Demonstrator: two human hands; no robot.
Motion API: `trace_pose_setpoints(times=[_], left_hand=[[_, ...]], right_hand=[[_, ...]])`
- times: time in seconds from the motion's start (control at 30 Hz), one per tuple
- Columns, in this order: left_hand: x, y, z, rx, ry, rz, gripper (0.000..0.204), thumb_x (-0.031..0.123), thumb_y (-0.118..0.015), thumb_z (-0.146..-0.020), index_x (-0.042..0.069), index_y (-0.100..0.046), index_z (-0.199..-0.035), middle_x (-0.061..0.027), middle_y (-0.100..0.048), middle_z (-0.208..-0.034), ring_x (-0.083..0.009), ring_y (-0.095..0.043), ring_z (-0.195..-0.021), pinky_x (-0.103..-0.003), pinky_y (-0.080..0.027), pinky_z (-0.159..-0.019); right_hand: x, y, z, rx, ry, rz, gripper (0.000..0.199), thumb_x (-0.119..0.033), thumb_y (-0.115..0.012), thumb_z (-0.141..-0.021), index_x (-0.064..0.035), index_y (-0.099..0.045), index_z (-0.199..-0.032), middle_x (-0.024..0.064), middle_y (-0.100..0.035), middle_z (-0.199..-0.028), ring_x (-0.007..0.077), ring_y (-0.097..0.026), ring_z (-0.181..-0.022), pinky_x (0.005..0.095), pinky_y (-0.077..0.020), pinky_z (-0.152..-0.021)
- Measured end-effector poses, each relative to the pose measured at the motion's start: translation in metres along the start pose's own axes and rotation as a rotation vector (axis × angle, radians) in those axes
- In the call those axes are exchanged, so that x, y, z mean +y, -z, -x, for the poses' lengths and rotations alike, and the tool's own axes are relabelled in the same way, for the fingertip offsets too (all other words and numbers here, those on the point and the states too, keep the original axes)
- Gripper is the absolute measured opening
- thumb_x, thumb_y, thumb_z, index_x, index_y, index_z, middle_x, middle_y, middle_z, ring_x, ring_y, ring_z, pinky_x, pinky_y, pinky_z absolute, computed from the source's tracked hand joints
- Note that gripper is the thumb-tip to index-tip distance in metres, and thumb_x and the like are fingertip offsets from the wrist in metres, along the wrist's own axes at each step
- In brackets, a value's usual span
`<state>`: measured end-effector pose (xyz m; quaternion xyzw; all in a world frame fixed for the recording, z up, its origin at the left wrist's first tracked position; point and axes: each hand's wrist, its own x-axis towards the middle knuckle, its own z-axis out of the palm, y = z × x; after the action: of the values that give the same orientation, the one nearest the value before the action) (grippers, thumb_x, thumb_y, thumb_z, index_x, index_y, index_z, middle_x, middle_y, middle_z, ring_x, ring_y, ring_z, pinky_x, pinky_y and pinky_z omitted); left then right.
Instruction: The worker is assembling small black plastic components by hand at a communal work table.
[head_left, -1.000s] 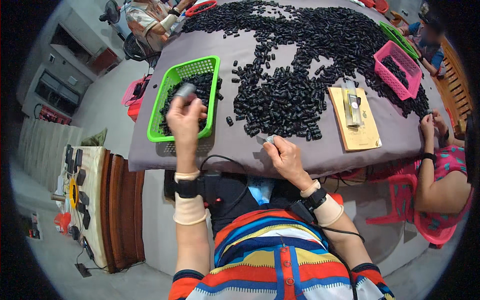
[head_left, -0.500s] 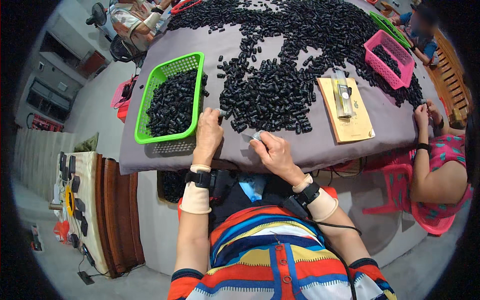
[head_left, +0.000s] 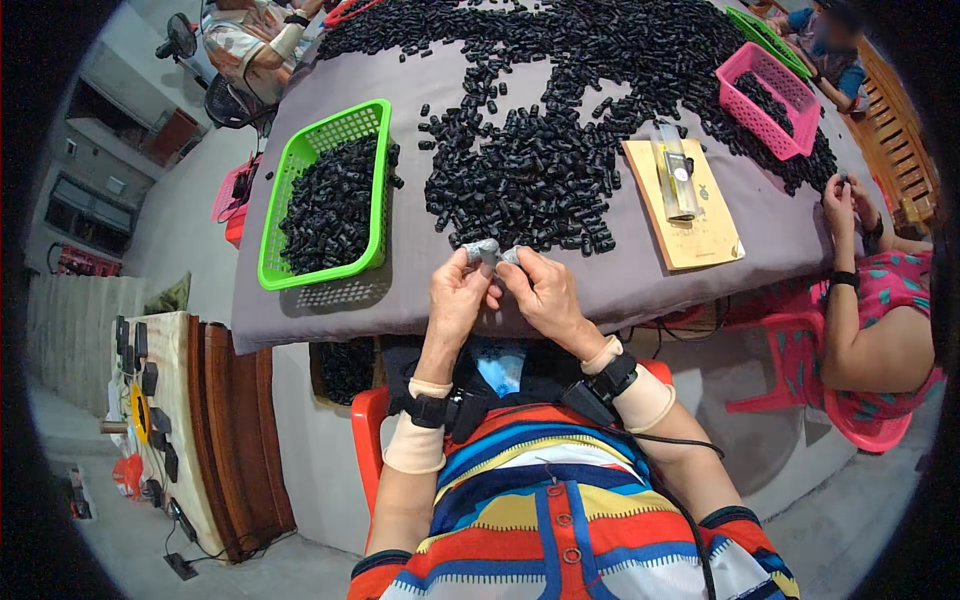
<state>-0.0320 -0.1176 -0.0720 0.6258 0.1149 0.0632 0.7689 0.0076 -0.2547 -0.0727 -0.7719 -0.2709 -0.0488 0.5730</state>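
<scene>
My left hand [head_left: 460, 300] and my right hand [head_left: 546, 294] meet at the table's near edge, fingertips almost touching. Both are closed in a pinch; whatever lies between the fingers is too small or hidden to make out. Grey wrapping covers fingertips on each hand. Just beyond them spreads a pile of small black cylindrical pieces [head_left: 525, 180]. To the left of my hands stands a green plastic basket [head_left: 383, 200] part filled with the same sort of black pieces.
Right of the pile, a tan booklet [head_left: 706, 235] lies under a clear plastic packet [head_left: 676, 190]. A pink basket [head_left: 803, 130] stands farther right amid more black pieces. Co-workers sit at the right and far left. A red stool [head_left: 368, 440] is beneath me.
My left hand has moved right, away from the green basket's side, to meet my right hand. The whole view has shifted slightly.
</scene>
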Motion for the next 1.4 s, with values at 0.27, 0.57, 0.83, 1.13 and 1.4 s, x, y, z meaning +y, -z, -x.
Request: trace_pose_setpoints(times=[0.27,0.57,0.83,1.13,1.4], left_hand=[[-0.008,0.015,-0.001,-0.023,0.134,0.222,0.023,0.004,-0.056,-0.088,0.000,-0.057,-0.110,-0.0056,-0.062,-0.086,-0.0109,-0.059,-0.064,-0.021,-0.049,-0.053],[-0.012,0.020,0.000,-0.043,0.155,0.523,0.024,0.004,-0.054,-0.089,0.000,-0.057,-0.112,-0.0057,-0.062,-0.086,-0.0124,-0.058,-0.069,-0.023,-0.048,-0.058],[-0.014,0.023,0.001,-0.067,0.150,0.513,0.026,0.004,-0.054,-0.089,0.000,-0.056,-0.114,-0.0042,-0.061,-0.086,-0.0117,-0.056,-0.069,-0.023,-0.046,-0.059],[-0.014,0.023,0.001,-0.085,0.138,0.511,0.026,0.005,-0.056,-0.088,0.001,-0.057,-0.113,-0.0051,-0.061,-0.088,-0.0121,-0.056,-0.070,-0.023,-0.046,-0.059],[-0.020,0.032,-0.001,-0.195,0.153,0.552,0.033,0.004,-0.059,-0.085,0.001,-0.054,-0.117,-0.0069,-0.062,-0.095,-0.0137,-0.059,-0.076,-0.025,-0.049,-0.065]], right_hand=[[0.004,0.001,-0.001,-0.020,-0.101,-0.050,0.024,-0.023,-0.056,-0.088,-0.0033,-0.053,-0.074,0.0156,-0.055,-0.065,0.0342,-0.057,-0.059,0.0402,-0.0409,-0.051],[0.001,-0.003,0.001,-0.007,0.106,0.059,0.021,-0.022,-0.058,-0.085,-0.0040,-0.054,-0.075,0.0134,-0.056,-0.069,0.0331,-0.056,-0.060,0.0400,-0.0419,-0.050],[0.001,-0.004,0.003,-0.028,0.160,0.144,0.020,-0.020,-0.060,-0.084,-0.0055,-0.052,-0.072,0.0116,-0.055,-0.066,0.0318,-0.056,-0.058,0.0405,-0.0413,-0.048],[0.001,-0.005,0.003,-0.026,0.172,0.142,0.021,-0.021,-0.060,-0.083,-0.0058,-0.052,-0.071,0.0106,-0.055,-0.065,0.0310,-0.056,-0.057,0.0405,-0.0412,-0.048],[-0.002,-0.004,0.002,-0.021,0.174,0.171,0.022,-0.021,-0.060,-0.083,-0.0064,-0.052,-0.069,0.0104,-0.055,-0.064,0.0301,-0.057,-0.057,0.0395,-0.0415,-0.047]])
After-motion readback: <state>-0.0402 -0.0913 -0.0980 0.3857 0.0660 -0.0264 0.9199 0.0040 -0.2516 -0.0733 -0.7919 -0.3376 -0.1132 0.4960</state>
